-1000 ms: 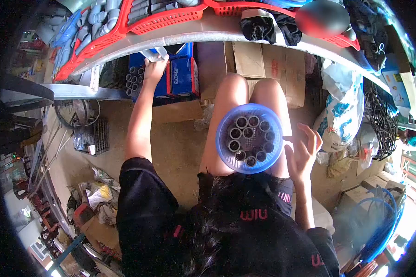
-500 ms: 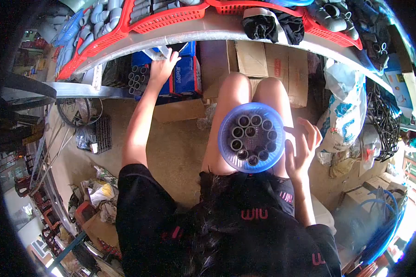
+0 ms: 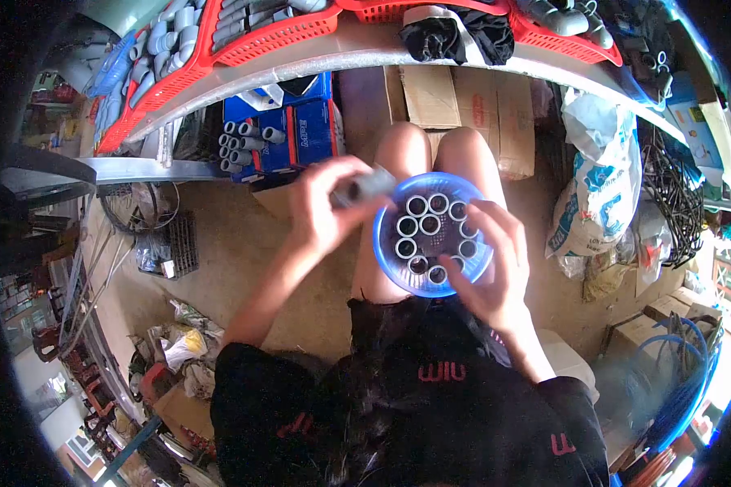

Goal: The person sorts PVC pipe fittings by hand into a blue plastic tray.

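Observation:
My left hand (image 3: 325, 207) is closed around a grey pipe fitting (image 3: 362, 187), a short tube whose dark opening faces left. It holds the fitting at the upper left rim of a round blue plastic basket (image 3: 379, 256), which rests on my lap. Inside, several grey pipe fittings (image 3: 430, 224) stand on end in a ring, open ends up, with one inside the ring. My right hand (image 3: 499, 268) reaches over the basket's right side, fingers apart, its fingertips right by the fittings there. It partly hides that side of the rim.
Stacked grey fittings (image 3: 237, 150) lie beside blue boxes (image 3: 310, 134) under the shelf. Red baskets (image 3: 276, 39) of fittings and a black cloth (image 3: 434, 39) line the shelf (image 3: 333, 62) above. Cardboard boxes (image 3: 495, 122) stand past my knees, a white sack (image 3: 597, 174) to the right.
My left hand has come back from the blue boxes to the basket, now with a fitting in it. My right hand has moved left from beside the basket to over its right side.

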### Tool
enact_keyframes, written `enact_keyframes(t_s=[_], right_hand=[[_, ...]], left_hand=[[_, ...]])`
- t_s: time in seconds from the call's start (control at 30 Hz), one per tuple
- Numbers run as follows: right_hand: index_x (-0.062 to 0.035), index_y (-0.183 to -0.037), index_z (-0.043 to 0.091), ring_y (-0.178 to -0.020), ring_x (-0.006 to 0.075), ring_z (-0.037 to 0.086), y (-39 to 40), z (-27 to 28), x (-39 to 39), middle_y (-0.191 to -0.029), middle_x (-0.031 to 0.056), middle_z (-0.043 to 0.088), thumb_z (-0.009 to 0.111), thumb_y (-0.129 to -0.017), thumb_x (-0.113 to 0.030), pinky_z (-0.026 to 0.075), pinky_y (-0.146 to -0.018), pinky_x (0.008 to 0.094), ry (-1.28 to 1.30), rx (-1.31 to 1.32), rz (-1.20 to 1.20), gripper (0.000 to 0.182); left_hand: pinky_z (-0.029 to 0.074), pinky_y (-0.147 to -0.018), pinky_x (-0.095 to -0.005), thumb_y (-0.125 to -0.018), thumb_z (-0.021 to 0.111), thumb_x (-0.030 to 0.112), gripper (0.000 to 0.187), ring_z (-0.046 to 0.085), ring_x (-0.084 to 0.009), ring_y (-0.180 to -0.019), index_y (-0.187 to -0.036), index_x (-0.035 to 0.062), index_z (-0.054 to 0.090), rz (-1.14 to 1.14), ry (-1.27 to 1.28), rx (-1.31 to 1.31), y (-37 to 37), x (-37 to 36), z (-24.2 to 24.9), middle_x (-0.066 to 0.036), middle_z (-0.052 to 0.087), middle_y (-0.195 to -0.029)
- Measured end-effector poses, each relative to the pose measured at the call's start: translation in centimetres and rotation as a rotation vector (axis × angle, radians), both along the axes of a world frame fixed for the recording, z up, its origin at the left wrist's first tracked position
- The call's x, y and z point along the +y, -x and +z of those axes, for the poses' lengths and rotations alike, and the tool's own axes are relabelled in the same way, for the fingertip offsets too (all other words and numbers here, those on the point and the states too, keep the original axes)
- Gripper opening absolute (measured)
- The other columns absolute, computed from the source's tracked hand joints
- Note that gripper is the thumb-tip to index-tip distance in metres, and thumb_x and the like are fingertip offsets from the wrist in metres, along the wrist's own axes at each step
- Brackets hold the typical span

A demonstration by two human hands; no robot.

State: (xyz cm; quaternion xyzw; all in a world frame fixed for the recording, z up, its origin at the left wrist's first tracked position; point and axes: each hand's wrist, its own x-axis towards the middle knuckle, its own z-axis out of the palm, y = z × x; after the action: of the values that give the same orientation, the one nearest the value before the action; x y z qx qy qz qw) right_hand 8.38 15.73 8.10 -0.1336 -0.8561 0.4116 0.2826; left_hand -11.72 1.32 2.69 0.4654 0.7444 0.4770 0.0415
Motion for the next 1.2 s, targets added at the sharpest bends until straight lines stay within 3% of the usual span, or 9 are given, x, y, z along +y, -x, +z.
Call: enact_keyframes(t_s=[0.07,0.1,0.2,0.3,0.4,0.5,0.63,0.97,1.2], right_hand=[[-0.009,-0.127,0.058,-0.102,0.0273,0.062,0.1,-0.1,-0.7,-0.112,0.011,0.062,0.078,-0.07,-0.005,0.051,-0.086,0.0371,-0.006,-0.091,0.072,0.061],[-0.0084,-0.125,0.059,-0.099,0.0261,0.064,0.0,0.1,-0.8,-0.111,0.0116,0.064,0.08,-0.069,-0.005,0.053,-0.083,0.0354,-0.026,-0.139,0.09,0.06],[-0.0119,-0.121,0.061,-0.09,0.0256,0.067,-0.7,0.9,-0.5,-0.104,0.0084,0.066,0.078,-0.072,-0.007,0.055,-0.076,0.0353,0.012,-0.219,0.121,0.052],[-0.0126,-0.117,0.062,-0.087,0.0277,0.067,-1.5,0.2,-0.2,-0.101,0.0078,0.066,0.077,-0.073,-0.009,0.055,-0.075,0.0369,0.095,-0.253,0.106,0.047],[-0.0102,-0.112,0.061,-0.089,0.0298,0.067,-2.2,-1.4,0.3,-0.101,0.0096,0.066,0.076,-0.072,-0.008,0.055,-0.075,0.038,0.093,-0.35,0.093,0.043],[-0.0091,-0.115,0.064,-0.091,0.0294,0.068,-2.1,-2.5,0.3,-0.102,0.0102,0.067,0.075,-0.074,-0.005,0.054,-0.081,0.0366,0.096,-0.453,0.132,0.043],[-0.0091,-0.12,0.061,-0.092,0.0312,0.066,-0.9,-3.3,0.8,-0.114,0.0128,0.061,0.071,-0.075,-0.006,0.054,-0.081,0.0386,0.01,-0.464,0.237,0.046],[-0.0069,-0.112,0.061,-0.082,0.0314,0.066,-1.2,-3.6,1.7,-0.099,0.0101,0.06,0.064,-0.075,-0.002,0.055,-0.075,0.0396,-0.131,-0.491,0.345,0.038],[-0.0061,-0.11,0.06,-0.083,0.0337,0.066,-0.6,-5.1,0.6,-0.094,0.0129,0.059,0.065,-0.075,-0.002,0.055,-0.072,0.0419,-0.061,-0.416,0.336,0.036]], left_hand=[[0.053,-0.066,-0.0303,-0.06,0.091,0.025,0.044,0.067,-0.0182,-0.076,-0.086,0.0042,0.062,-0.237,0.039,-0.264,-3.2,1.0,3.2,-0.007,0.067,-0.085],[0.052,-0.071,-0.0302,-0.059,0.092,0.022,0.062,0.064,-0.0169,-0.08,-0.103,0.0017,0.054,-0.314,-0.002,-0.103,-4.2,0.9,3.5,-0.008,0.062,-0.092],[0.051,-0.076,-0.0306,-0.056,0.093,0.015,0.089,0.058,-0.0159,-0.087,-0.12,-0.0005,0.032,-0.45,-0.156,-0.391,-6.6,1.3,1.8,-0.012,0.052,-0.106],[0.049,-0.07,-0.0295,-0.058,0.092,0.014,0.093,0.057,-0.0161,-0.083,-0.123,0.0021,0.027,-0.473,-0.123,-0.468,-7.1,1.7,1.3,-0.015,0.048,-0.11],[0.048,-0.066,-0.0259,-0.072,0.075,0.002,0.07,0.057,-0.0158,-0.078,-0.123,0.0013,0.028,-0.144,-0.211,-0.437,-6.2,1.6,2.6,-0.013,0.043,-0.108],[0.051,-0.071,-0.0287,-0.074,0.047,-0.007,0.041,0.059,-0.0156,-0.083,-0.114,0.0006,0.041,0.007,-0.355,-1.061,-5.0,-0.4,2.0,-0.008,0.041,-0.101],[0.056,-0.075,-0.03,-0.071,0.05,-0.001,0.044,0.06,-0.02,-0.095,-0.114,0.0033,0.044,0.148,-0.29,-1.193,-6.5,-1.6,1.1,-0.007,0.045,-0.106],[0.05,-0.073,-0.027,-0.078,0.045,0.003,0.031,0.059,-0.016,-0.087,-0.108,0.0009,0.05,0.129,-0.292,-1.289,-9.4,-4.7,-2.1,-0.008,0.054,-0.101],[0.047,-0.082,-0.0267,-0.086,0.043,0.008,0.042,0.059,-0.014,-0.091,-0.127,-0.0022,0.047,0.169,-0.163,-1.336,-9.7,-4.9,-2.0,-0.01,0.057,-0.117]])
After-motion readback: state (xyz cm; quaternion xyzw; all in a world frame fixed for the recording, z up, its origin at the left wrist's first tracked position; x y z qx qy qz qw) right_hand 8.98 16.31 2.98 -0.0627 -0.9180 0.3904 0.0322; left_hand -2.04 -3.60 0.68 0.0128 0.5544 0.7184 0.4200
